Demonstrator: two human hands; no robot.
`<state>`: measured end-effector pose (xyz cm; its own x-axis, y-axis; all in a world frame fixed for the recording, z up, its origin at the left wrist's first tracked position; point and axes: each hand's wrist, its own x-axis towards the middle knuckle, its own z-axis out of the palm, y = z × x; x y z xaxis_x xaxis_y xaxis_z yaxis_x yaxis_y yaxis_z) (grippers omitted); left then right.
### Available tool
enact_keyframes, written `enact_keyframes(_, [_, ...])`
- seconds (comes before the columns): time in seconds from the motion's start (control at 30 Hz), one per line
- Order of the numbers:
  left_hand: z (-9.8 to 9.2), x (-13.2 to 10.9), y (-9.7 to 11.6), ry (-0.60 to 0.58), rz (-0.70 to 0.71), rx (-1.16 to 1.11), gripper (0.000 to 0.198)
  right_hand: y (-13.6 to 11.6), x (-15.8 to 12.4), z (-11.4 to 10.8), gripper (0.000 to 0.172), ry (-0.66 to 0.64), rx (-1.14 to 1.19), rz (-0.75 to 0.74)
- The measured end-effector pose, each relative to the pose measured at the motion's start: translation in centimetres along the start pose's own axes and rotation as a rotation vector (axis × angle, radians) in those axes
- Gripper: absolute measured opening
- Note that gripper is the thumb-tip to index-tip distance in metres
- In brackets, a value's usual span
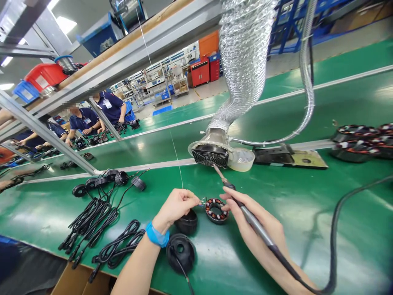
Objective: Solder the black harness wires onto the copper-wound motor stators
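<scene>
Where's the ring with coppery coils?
In the head view, low centre, the coil ring lies on the green belt between the left hand, pinching a thin wire, and the right hand holding the soldering iron, beside a black housing.

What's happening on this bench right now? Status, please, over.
Left hand pinching thin wire beside copper-wound stator. Right hand gripping soldering iron, tip pointing toward extractor fan. Black housings crowd the left wrist.

Item point(202, 201) in left hand point(176, 205) grip too small (perhaps wire), stators point(357, 141) blurred, cropped right
</scene>
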<state>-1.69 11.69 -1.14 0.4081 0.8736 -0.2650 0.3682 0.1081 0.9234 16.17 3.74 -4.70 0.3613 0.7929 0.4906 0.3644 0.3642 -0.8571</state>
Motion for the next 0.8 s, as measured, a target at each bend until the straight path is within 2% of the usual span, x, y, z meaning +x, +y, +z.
enact_keyframes(0.1, [0.1,0.1,0.0,-0.004,-0.011,0.019,0.027,0.5,-0.2,-1.3,0.034,-0.024,-0.033,0.047])
enact_keyframes(0.2, [0.2,0.2,-0.2,0.003,-0.012,0.03,0.027,0.6,-0.3,-1.9,0.025,-0.044,-0.049,-0.024])
enact_keyframes(0.33, [0.2,0.2,-0.2,0.003,-0.025,0.041,0.027,0.3,-0.4,-1.9,0.02,-0.06,-0.06,-0.142])
enact_keyframes(0.53, [0.2,0.2,-0.3,0.004,-0.017,-0.001,0.026,0.1,-0.4,-1.6,0.021,-0.086,-0.063,-0.179])
enact_keyframes(0.8, [0.2,0.0,-0.1,0.014,-0.021,-0.016,0.029,0.2,-0.5,-1.6,0.02,-0.121,0.01,-0.06])
